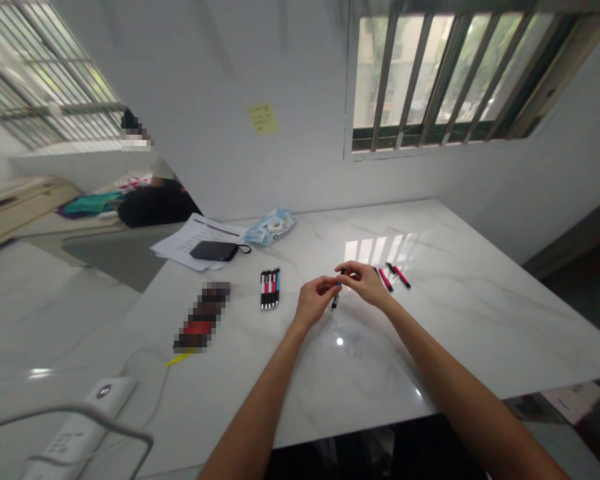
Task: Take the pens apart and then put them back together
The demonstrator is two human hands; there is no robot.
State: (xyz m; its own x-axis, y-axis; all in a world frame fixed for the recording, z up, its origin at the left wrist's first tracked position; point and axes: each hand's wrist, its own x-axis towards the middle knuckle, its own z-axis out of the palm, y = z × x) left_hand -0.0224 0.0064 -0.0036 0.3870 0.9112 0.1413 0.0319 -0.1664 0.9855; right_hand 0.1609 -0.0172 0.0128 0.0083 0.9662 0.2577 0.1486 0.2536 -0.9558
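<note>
Over the middle of the white marble table [430, 333], both of my hands pinch one small pen [336, 298] with a dark and blue body. My left hand [314, 300] grips its lower part with closed fingers. My right hand [363, 280] holds its upper end, fingers curled round it. A neat row of several pens [270, 288], black, red and blue, lies to the left of my hands. Two or three loose red and black pens [393, 276] lie just right of my right hand.
Papers [190, 243] with a black pouch [214, 251] on them and a pack of wipes [271, 227] sit at the table's far left. A blurred dark object [203, 317] lies left of the pens. A white power strip [80, 420] with its cable is at the near left.
</note>
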